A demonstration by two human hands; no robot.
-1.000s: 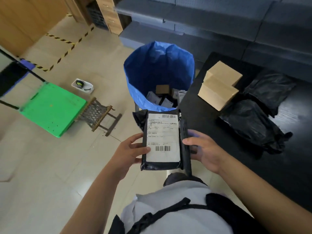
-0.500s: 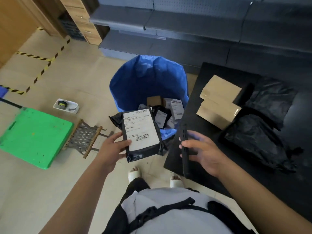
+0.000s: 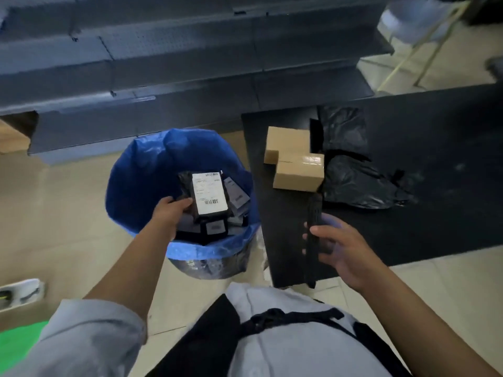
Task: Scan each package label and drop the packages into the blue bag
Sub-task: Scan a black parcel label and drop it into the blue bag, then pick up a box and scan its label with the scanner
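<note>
Now your left hand [image 3: 171, 210] pinches a parcel [image 3: 208, 197] over the bag [image 3: 141, 170]; right hand [image 3: 336, 246] grips the scanner [image 3: 313, 232]; boxes [image 3: 295, 161] on the table [image 3: 435, 213] remain.

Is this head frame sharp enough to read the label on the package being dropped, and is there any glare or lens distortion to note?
Head view: soft with motion blur; the label on the black package held by the left hand over the blue bag shows barcodes but unreadable text. Glare streaks the tape on the cardboard box. Wide-angle bending curves the shelving. The black table is dim.
</note>
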